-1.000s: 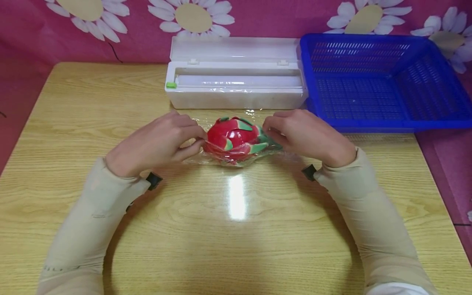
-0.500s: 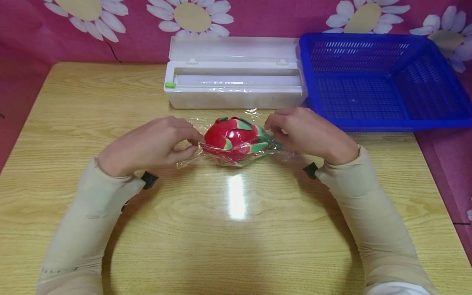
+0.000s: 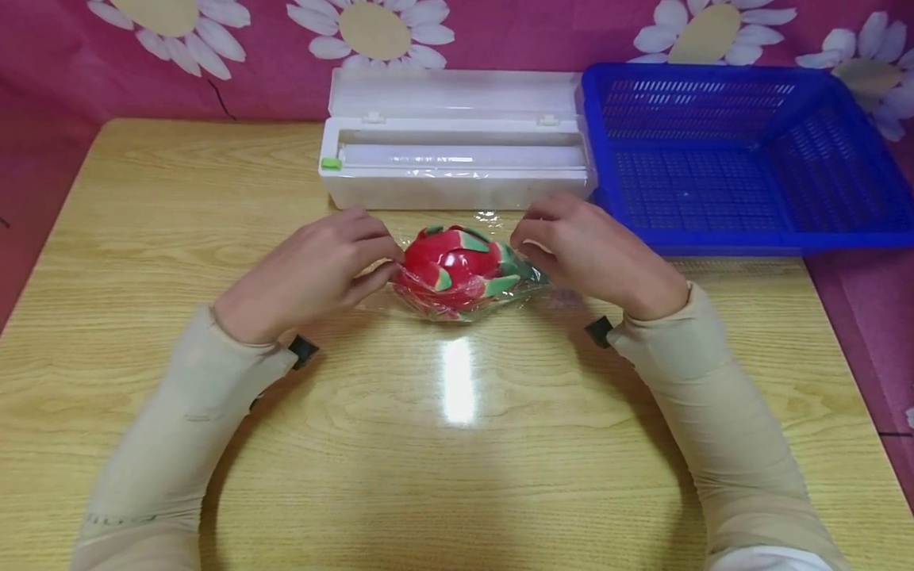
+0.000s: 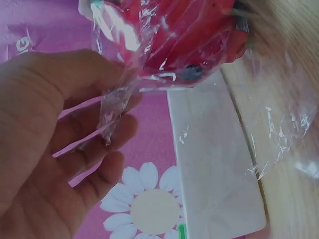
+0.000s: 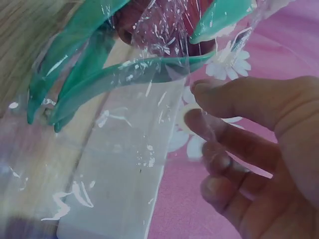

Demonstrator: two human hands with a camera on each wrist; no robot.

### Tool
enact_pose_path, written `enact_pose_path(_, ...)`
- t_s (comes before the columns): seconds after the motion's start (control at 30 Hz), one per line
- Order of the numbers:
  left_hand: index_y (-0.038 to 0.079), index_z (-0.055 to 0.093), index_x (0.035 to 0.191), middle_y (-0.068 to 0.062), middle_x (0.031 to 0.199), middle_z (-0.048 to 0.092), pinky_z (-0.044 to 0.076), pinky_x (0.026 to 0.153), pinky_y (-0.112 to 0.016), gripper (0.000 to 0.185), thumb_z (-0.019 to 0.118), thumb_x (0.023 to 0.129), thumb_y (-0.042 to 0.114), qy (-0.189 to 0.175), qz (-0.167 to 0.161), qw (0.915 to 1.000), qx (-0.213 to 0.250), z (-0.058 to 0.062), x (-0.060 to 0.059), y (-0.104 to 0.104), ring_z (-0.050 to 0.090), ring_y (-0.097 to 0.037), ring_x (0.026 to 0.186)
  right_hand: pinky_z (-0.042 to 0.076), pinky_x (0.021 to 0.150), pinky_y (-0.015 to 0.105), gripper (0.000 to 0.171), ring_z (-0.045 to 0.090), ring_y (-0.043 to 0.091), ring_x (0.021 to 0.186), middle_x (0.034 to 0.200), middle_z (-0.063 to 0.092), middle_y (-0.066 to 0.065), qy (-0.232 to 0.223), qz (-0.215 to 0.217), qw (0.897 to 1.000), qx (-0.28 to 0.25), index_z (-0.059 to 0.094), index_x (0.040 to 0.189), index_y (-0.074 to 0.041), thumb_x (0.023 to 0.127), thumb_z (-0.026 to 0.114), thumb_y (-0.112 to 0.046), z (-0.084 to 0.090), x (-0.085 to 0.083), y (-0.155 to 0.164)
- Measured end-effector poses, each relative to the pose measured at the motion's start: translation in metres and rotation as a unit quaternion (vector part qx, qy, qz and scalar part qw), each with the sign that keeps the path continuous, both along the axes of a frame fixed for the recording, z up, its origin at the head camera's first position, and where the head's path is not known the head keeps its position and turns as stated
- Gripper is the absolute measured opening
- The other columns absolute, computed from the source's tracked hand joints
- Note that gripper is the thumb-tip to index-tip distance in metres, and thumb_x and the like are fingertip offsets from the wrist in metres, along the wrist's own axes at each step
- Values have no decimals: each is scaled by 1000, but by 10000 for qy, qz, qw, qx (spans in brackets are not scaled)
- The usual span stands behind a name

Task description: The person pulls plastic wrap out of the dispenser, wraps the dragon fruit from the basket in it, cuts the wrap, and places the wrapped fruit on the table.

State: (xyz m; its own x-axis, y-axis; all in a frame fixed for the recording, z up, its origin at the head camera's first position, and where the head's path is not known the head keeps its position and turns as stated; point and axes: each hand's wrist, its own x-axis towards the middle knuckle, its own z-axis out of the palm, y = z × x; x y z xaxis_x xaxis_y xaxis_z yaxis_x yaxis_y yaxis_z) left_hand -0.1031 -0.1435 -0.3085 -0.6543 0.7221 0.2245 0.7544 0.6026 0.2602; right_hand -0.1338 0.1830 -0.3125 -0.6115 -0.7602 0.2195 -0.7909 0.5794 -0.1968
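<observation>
A red dragon fruit (image 3: 453, 262) with green-tipped scales lies mid-table, covered by clear cling film (image 3: 457, 305). At its left end my left hand (image 3: 314, 274) pinches a gathered edge of the film. The left wrist view shows that twisted fold of film (image 4: 112, 112) between the thumb and fingers, just below the fruit (image 4: 192, 45). My right hand (image 3: 581, 258) is at the leafy right end. Its thumb and forefinger pinch the sheet's edge in the right wrist view, where film (image 5: 149, 104) spreads over the long green leaf tips (image 5: 75, 64).
Behind the fruit stands a white cling film box (image 3: 457, 190) with its lid raised, a film roll (image 3: 464, 155) inside and a green slider (image 3: 331, 164) at its left. A blue plastic basket (image 3: 743, 242) stands at the back right. A pink flowered cloth (image 3: 514, 32) hangs behind the table (image 3: 457, 484).
My left hand drew the film edge out to the left, then came back right against the fruit's end. The right hand has risen slightly. The fruit has stayed in place.
</observation>
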Motion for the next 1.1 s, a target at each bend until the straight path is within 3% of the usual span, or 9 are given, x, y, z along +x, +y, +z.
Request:
enact_pose_path(0.27,2,78,105,-14,109,72,59,91,-41,15,76,93,10,119,212,9994,246,-5,1,5,59,-29,107,59,70,38,5,65,25,85,102,65,12,59,-225,9997,-37,77,98,-6,94,74,-6,-2,1,-4)
enact_pose_path(0.47,2,78,108,-14,113,71,60,92,-40,18,77,93,12,-29,406,9990,174,-5,2,8,59,-27,108,57,67,37,7,64,22,79,95,63,9,19,-302,9995,61,79,99,-8,94,74,-7,-1,2,-6)
enact_pose_path(0.67,4,77,112,-13,117,71,62,94,-40,24,79,92,16,-124,494,9986,110,-3,2,9,62,-26,110,59,66,42,8,69,21,71,88,73,5,-231,-565,9980,172,80,97,-10,92,74,-7,0,4,-6)
enact_pose_path(0.8,5,72,122,-11,119,69,61,97,-40,32,78,93,18,-227,534,9980,270,-3,2,10,61,-24,110,59,70,43,9,69,19,72,89,78,6,-411,-473,9980,115,78,97,-9,93,71,-4,0,3,-7)
enact_pose_path(0.9,4,68,123,-11,117,66,60,92,-38,33,77,93,16,-171,524,9971,526,-4,2,10,59,-23,104,60,71,42,9,69,19,73,90,78,5,-495,-374,9981,26,76,98,-8,93,70,-3,-2,1,-8)
enact_pose_path(1.1,4,67,105,-8,100,65,55,78,-31,18,77,92,12,-171,591,9954,730,-5,2,11,55,-21,91,60,70,42,9,70,21,74,89,77,6,-625,-363,9972,-191,70,99,-7,93,69,0,-6,0,-8)
